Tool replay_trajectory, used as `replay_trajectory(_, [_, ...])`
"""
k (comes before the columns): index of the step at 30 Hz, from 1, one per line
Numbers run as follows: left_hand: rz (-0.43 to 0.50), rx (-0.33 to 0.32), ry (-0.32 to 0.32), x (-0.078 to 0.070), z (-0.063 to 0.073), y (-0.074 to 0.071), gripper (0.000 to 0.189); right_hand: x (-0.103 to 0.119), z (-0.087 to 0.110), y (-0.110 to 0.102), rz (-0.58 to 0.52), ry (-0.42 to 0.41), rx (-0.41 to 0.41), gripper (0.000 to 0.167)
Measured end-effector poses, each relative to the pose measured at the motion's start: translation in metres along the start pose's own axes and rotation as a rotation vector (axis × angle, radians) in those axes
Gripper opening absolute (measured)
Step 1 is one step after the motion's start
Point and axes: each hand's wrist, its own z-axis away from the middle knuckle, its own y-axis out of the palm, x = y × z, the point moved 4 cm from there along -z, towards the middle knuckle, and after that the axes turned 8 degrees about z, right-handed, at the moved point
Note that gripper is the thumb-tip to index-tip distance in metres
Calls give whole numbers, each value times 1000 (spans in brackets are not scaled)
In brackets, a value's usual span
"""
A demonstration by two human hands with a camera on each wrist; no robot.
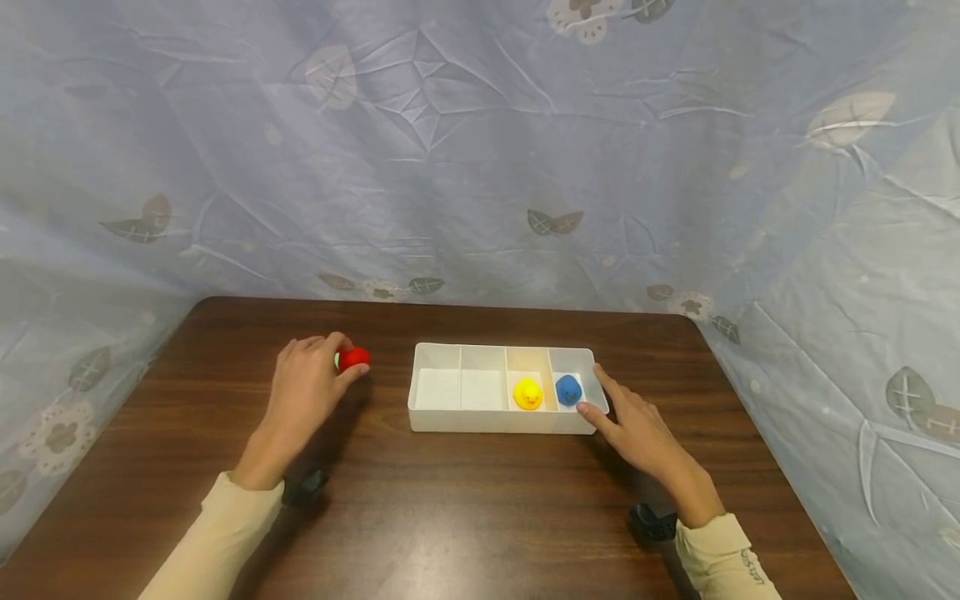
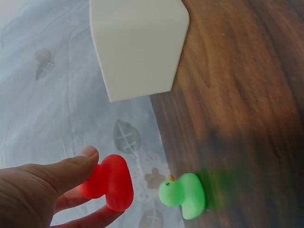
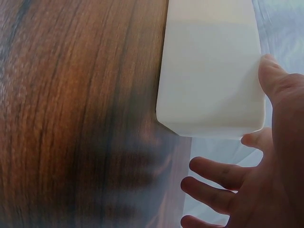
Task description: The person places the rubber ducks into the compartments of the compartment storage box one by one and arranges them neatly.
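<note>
My left hand [image 1: 306, 379] pinches a red rubber duck [image 2: 118, 183] between thumb and fingers, left of a white divided box [image 1: 480, 421]. Just past it in the left wrist view is a green rubber duck [image 2: 185, 194] on the table; in the head view the hand and red duck mostly cover it. At the box's right end, my right hand [image 1: 643, 429] holds the corner, thumb over the front rim and index finger along the end wall, the other fingers spread. A yellow duck [image 1: 528, 394] and a blue duck [image 1: 568, 390] sit in the two right compartments.
The box stands on a dark wood table [image 1: 450, 517], its two left compartments bare. Behind the table and along its sides hangs a pale patterned cloth [image 1: 465, 167]. Black straps or devices [image 1: 652, 523] sit under both wrists.
</note>
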Motion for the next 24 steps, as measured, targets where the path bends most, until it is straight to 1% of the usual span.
replay_trajectory(5, [5, 22, 17, -7, -5, 1, 34, 0, 0, 1, -4, 1, 5, 82])
replay_trajectory(12, [7, 56, 21, -13, -11, 5, 35, 0, -1, 2, -14, 13, 19, 83])
replay_trajectory(19, [28, 67, 33, -19, -15, 9, 36, 0, -1, 1, -11, 15, 23, 83])
replay_trajectory(24, [36, 94, 40, -28, -19, 15, 38, -1, -1, 2, -12, 19, 25, 83])
